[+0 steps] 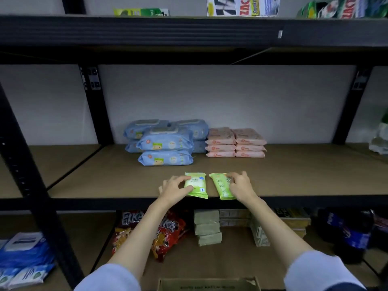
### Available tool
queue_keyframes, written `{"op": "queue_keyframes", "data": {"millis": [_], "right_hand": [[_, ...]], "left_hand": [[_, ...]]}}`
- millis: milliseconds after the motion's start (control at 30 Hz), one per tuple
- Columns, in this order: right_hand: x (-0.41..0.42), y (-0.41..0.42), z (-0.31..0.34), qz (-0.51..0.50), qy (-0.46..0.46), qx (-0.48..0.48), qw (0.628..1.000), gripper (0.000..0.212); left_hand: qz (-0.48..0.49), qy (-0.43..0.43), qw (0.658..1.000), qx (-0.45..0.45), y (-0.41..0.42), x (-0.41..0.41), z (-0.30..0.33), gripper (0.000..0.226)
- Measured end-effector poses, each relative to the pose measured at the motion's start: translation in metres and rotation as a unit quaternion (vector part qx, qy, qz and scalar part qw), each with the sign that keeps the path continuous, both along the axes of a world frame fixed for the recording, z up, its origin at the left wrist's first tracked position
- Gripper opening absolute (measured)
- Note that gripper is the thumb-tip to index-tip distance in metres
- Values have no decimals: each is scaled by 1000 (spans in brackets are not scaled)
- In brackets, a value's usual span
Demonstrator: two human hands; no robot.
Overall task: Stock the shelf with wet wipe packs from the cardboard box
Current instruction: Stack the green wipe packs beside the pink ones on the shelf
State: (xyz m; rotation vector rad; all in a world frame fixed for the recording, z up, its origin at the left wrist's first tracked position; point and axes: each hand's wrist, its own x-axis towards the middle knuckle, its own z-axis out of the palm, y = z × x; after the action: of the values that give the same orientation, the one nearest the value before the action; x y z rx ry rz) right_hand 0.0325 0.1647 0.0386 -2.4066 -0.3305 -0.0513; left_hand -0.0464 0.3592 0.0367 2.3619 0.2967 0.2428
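- Head view: two small green wipe packs are being set down at the front edge of the middle shelf [294,181], at about 6 o'clock on the board.
- Left green pack [196,185] is gripped by the left hand [175,189], with the thumb on its near end and the fingers on its far end.
- Right green pack [222,186] is grasped by the right hand [241,186], with the fingers curled over its right edge.
- Both packs overhang the front lip slightly; by judgement, they should be slid towards 12 o'clock until fully supported, then squared side by side before being let go.
- A narrow gap is kept between the two, so neither should be dragged across the other.
- Green packs are flat, soft, glossy film pouches with crimped ends.
- Blue packs [165,148], plump and pillow-like, are stacked at 11 o'clock; thin pink packs [236,143] are piled in two neat columns at 1 o'clock.
- Shelf board looks matte brown, like fibreboard, in a black metal frame.
- Cardboard box [210,284] is seen open at the bottom edge; its contents cannot be told.
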Motion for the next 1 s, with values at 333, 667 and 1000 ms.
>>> {"op": "queue_keyframes", "data": {"millis": [333, 667, 1000], "right_hand": [[-10, 11, 27, 7, -19, -101, 995, 48], [8, -27, 19, 12, 47, 50, 998, 34], [5, -9, 15, 20, 5, -65, 998, 62]], "left_hand": [[-7, 1, 1000, 4, 2, -2, 1, 38], [-3, 1, 1000, 3, 2, -2, -1, 41], [1, -1, 1000, 17, 0, -1, -1, 37]]}}
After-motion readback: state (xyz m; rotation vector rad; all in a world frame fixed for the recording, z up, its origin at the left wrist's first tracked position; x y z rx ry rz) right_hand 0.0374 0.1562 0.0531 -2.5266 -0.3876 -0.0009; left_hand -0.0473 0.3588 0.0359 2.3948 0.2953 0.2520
